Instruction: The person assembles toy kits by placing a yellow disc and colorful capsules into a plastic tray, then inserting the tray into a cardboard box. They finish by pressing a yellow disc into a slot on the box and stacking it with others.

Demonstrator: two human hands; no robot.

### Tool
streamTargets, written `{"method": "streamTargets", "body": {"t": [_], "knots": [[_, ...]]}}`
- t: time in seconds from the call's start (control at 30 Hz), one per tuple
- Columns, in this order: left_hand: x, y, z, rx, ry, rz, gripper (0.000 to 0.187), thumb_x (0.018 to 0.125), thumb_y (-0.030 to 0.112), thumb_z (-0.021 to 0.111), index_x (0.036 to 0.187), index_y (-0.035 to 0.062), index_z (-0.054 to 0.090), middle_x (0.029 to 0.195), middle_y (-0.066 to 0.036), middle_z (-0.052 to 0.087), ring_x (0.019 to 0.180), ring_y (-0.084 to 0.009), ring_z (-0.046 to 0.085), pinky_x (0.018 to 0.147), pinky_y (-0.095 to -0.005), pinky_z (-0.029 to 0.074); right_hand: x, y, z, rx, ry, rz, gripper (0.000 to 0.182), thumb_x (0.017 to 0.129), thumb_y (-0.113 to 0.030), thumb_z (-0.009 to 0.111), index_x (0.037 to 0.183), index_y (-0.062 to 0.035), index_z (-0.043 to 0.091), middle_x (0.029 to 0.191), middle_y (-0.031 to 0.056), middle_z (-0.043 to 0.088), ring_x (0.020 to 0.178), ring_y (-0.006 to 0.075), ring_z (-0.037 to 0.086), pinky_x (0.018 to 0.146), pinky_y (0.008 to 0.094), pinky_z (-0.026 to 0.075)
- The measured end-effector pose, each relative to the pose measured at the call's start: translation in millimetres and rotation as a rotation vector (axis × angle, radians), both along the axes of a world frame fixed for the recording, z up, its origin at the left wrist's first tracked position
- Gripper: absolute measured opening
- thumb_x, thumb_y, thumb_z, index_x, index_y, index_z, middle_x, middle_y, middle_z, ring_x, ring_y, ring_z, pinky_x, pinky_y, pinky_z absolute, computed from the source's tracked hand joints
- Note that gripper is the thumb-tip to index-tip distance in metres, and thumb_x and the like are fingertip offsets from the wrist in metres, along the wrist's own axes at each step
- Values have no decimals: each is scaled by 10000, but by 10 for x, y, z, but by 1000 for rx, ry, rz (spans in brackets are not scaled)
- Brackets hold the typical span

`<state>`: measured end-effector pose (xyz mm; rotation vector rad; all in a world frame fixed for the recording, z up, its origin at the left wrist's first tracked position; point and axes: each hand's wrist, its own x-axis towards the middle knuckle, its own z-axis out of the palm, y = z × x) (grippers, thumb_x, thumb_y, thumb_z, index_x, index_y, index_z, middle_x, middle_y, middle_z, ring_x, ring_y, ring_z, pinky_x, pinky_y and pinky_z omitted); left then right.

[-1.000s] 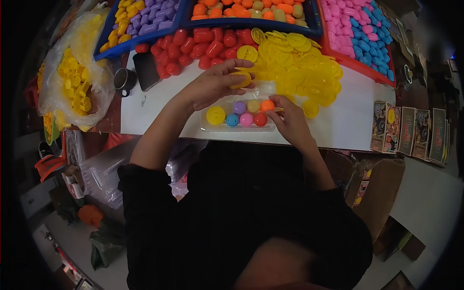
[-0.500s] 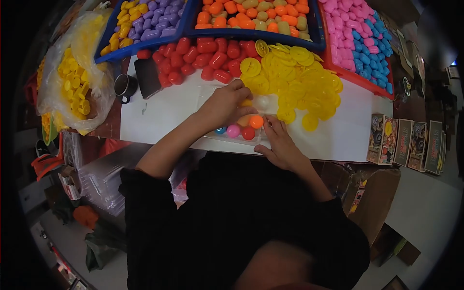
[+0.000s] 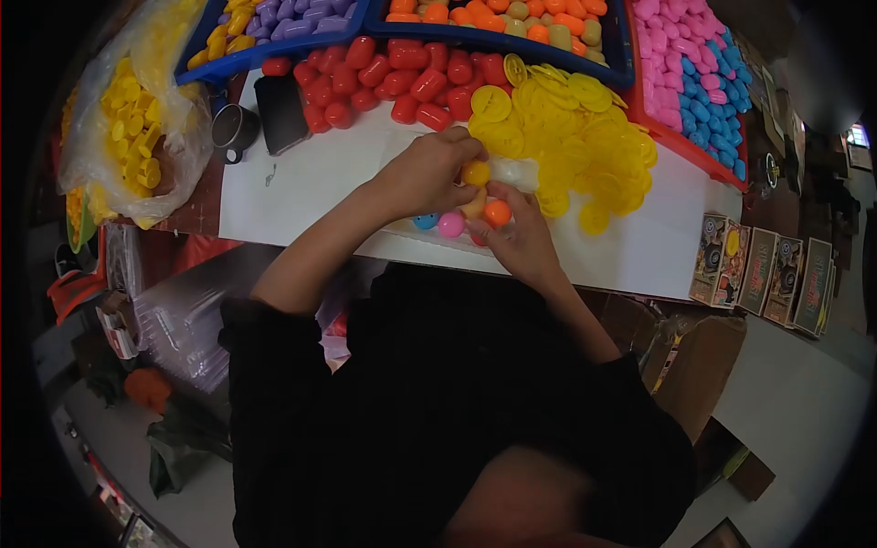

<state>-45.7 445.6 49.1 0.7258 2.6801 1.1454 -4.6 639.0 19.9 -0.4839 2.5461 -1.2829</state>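
Observation:
My left hand (image 3: 427, 173) is closed, its fingers bent round a yellow-orange piece (image 3: 475, 173) over a clear plastic tray (image 3: 524, 175). My right hand (image 3: 525, 239) is at the tray's right side, thumb and fingers bent close around an orange piece (image 3: 498, 213); whether it grips that piece is unclear. In the tray's near part lie a blue piece (image 3: 426, 221), a pink piece (image 3: 451, 225) and a red one partly hidden by my right thumb. A beige piece (image 3: 474, 205) sits between the hands. Yellow discs (image 3: 575, 137) are heaped just beyond.
Red capsules (image 3: 402, 82) lie behind the hands. Blue trays (image 3: 384, 36) and a red tray (image 3: 676, 134) hold coloured capsules. At left are a black phone (image 3: 281, 113), a dark cup (image 3: 235, 130) and a plastic bag of yellow pieces (image 3: 137, 128). Printed boxes (image 3: 758, 267) stand at right.
The view has shifted slightly. My right hand has moved closer to my left hand, and its fingers now reach over the coloured pieces. More of the yellow-orange piece shows at my left fingertips.

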Motion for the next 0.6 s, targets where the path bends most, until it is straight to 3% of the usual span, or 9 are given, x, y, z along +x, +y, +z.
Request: {"method": "streamTargets", "body": {"t": [0.13, 0.2, 0.3, 0.4, 0.43, 0.5, 0.57, 0.6], "knots": [[10, -28, -6, 35, -30, 71, 366, 676, 100, 700, 999, -22, 581, 867, -117, 571, 687, -204, 606, 627, -294, 505, 15, -32, -129, -149, -80, -95, 511, 762, -341, 708, 1130, -33, 531, 1049, 151, 580, 1018, 267, 489, 876, 356, 411], [25, -41, 1, 69, -39, 100, 368, 675, 106, 704, 997, -21, 580, 856, -115, 572, 679, -205, 602, 629, -295, 504, 22, -7, -207, -387, -232, -143, 404, 788, -273, 692, 1089, -49, 542, 1055, 129, 578, 1008, 238, 487, 881, 344, 403], [58, -59, -6, 73, -25, 116, 347, 692, 102, 701, 1002, -3, 585, 876, -115, 574, 704, -200, 593, 646, -293, 502, 3, 88, -280, -344, -102, 1, 324, 814, -209, 671, 1066, -51, 542, 1100, 113, 558, 1017, 216, 484, 883, 325, 395], [111, -81, 38, 36, -3, 104, 346, 713, 113, 707, 1026, 23, 590, 895, -113, 576, 753, -195, 580, 670, -279, 491, 3, 140, -271, -404, -140, 58, 269, 824, -142, 657, 1043, -45, 535, 1144, 96, 542, 1087, 192, 470, 932, 306, 376], [154, -97, 116, 102, 64, 208, 311, 743, 110, 691, 1029, 31, 595, 913, -108, 580, 790, -187, 574, 687, -270, 480, 17, 154, -255, -407, -143, 60, 269, 824, -142, 657, 1043, -45, 535, 1144, 96, 542, 1087, 192, 470, 932, 306, 376], [258, -186, 146, 160, 131, 315, 277, 774, 106, 676, 1032, 39, 600, 931, -103, 585, 828, -178, 568, 703, -261, 470, 72, 172, -194, -662, -327, -54, 276, 829, -91, 640, 1065, -35, 508, 1243, 89, 491, 1170, 174, 437, 995, 296, 337], [415, -369, 28, 311, 282, 568, 206, 833, 108, 626, 1024, 32, 609, 959, -93, 594, 885, -172, 561, 773, -262, 443, 150, 197, -98, -657, -308, -122, 314, 830, -71, 631, 1106, -32, 487, 1284, 96, 453, 1200, 176, 415, 1014, 307, 323], [507, -407, -60, 303, 279, 571, 206, 833, 108, 626, 1024, 32, 609, 959, -93, 594, 885, -172, 561, 773, -262, 443, 187, 209, -75, -644, -286, -192, 353, 831, -52, 623, 1147, -29, 467, 1324, 104, 416, 1230, 178, 392, 1034, 317, 308]]}}
